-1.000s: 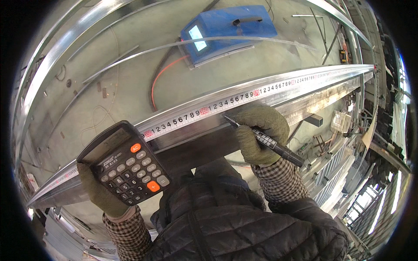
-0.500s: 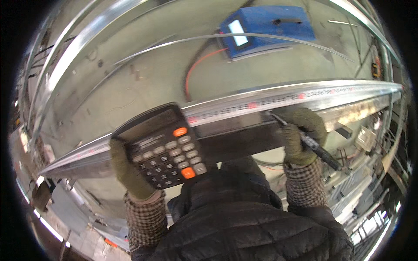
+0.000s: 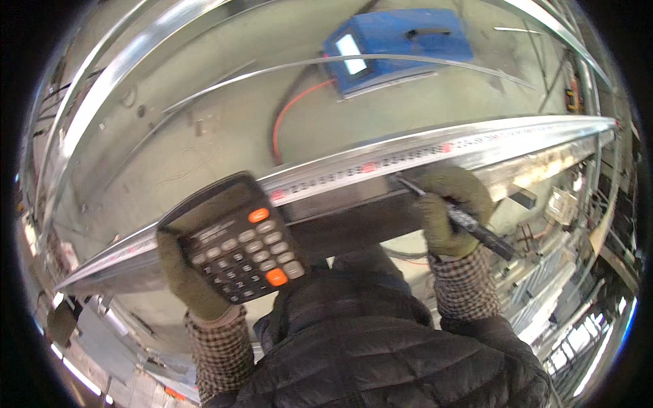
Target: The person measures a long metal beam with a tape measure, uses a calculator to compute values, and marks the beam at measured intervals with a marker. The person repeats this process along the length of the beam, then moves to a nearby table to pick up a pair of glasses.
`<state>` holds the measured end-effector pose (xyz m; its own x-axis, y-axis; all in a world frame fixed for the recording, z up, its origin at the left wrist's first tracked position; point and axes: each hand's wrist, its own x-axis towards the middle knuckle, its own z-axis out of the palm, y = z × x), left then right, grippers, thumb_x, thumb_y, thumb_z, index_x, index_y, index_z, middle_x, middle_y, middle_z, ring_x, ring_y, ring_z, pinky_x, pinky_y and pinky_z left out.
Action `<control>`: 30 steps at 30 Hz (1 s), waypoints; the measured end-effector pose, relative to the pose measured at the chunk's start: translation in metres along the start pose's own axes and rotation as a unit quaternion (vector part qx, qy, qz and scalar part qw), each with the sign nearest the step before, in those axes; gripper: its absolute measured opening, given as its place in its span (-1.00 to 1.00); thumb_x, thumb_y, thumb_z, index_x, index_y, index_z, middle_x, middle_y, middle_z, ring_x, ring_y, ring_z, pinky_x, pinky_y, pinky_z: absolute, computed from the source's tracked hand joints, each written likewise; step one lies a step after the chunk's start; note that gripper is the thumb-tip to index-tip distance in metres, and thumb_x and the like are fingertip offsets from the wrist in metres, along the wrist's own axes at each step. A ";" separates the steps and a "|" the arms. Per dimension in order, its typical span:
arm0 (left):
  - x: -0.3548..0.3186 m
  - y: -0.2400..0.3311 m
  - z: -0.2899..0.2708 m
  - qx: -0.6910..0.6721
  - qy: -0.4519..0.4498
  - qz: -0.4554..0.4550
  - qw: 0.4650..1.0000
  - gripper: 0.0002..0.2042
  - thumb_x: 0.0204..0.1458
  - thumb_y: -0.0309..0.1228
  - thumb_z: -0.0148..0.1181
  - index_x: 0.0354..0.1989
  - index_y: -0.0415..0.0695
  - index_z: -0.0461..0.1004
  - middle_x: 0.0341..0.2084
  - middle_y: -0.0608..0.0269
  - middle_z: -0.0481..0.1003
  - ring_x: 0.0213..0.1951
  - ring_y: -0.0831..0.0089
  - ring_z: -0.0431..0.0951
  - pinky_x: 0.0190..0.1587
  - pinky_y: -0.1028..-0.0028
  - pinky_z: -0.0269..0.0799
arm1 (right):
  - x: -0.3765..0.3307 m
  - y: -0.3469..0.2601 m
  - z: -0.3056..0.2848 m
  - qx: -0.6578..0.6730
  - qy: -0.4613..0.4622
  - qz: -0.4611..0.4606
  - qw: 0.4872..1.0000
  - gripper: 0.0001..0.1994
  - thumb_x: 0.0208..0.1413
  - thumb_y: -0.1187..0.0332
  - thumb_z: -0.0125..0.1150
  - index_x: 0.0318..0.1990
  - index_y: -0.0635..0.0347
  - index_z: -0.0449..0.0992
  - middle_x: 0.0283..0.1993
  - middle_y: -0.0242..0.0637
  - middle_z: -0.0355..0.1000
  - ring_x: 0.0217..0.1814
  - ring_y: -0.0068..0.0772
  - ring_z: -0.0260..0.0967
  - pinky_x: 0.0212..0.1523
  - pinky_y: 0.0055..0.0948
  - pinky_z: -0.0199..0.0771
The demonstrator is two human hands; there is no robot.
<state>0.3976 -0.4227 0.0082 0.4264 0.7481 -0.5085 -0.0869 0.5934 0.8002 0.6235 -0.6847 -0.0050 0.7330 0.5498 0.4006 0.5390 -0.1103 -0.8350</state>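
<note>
A black calculator (image 3: 235, 241) with grey, black and orange keys is held tilted in my gloved left hand (image 3: 183, 279), whose fingers pass behind it. In my gloved right hand (image 3: 459, 207) is a black marker (image 3: 479, 231), its thin tip pointing up and left toward the metal bar. Along the long metal bar (image 3: 360, 194) lies a tape measure's blade (image 3: 388, 166), white with black figures and red marks. The marker's tip is close to the bar just below the tape; whether it touches I cannot tell. The calculator covers part of the bar and tape.
Beyond the bar, a blue machine (image 3: 401, 47) with a lit screen stands on the floor, a red hose (image 3: 279, 126) running from it. A thin metal strip (image 3: 292, 63) arches across. More metal profiles (image 3: 95, 102) lie at the left, and stacked lengths (image 3: 544, 279) at the right.
The whole view has shifted, so the bar, machine and both hands appear a little farther left. My hands keep their grip on the calculator and the marker.
</note>
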 end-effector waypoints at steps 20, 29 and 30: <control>-0.003 0.002 -0.002 -0.021 -0.058 -0.025 0.998 -0.35 0.42 0.14 0.04 0.31 -0.25 0.50 0.15 -0.11 0.63 0.01 0.08 0.76 0.03 0.07 0.80 | 0.008 -0.005 -0.003 -0.073 0.016 0.053 0.996 -0.84 -0.13 0.45 0.46 -0.31 0.11 0.73 -0.36 -0.20 0.65 -0.38 -0.16 0.64 -0.35 -0.28 0.65; -0.002 0.002 -0.001 -0.020 -0.054 -0.022 0.998 -0.35 0.44 0.12 0.00 0.32 -0.28 0.47 0.14 -0.14 0.63 -0.01 0.08 0.77 0.02 0.08 0.81 | 0.011 -0.007 -0.006 -0.114 -0.040 0.058 0.991 -0.82 -0.13 0.43 0.48 -0.29 0.07 0.75 -0.34 -0.22 0.67 -0.37 -0.10 0.65 -0.31 -0.21 0.68; -0.002 0.002 -0.001 -0.023 -0.063 -0.022 0.998 -0.35 0.44 0.12 0.00 0.32 -0.28 0.47 0.14 -0.14 0.63 -0.01 0.08 0.77 0.01 0.08 0.81 | 0.012 -0.007 -0.006 -0.114 -0.039 0.056 0.991 -0.81 -0.14 0.43 0.48 -0.29 0.07 0.75 -0.34 -0.22 0.67 -0.36 -0.10 0.65 -0.31 -0.21 0.68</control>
<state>0.3958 -0.4226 0.0098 0.5401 0.6801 -0.4957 -0.1055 0.6391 0.7619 0.6308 -0.6821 0.0076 0.7639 0.5852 0.2720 0.5424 -0.3537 -0.7621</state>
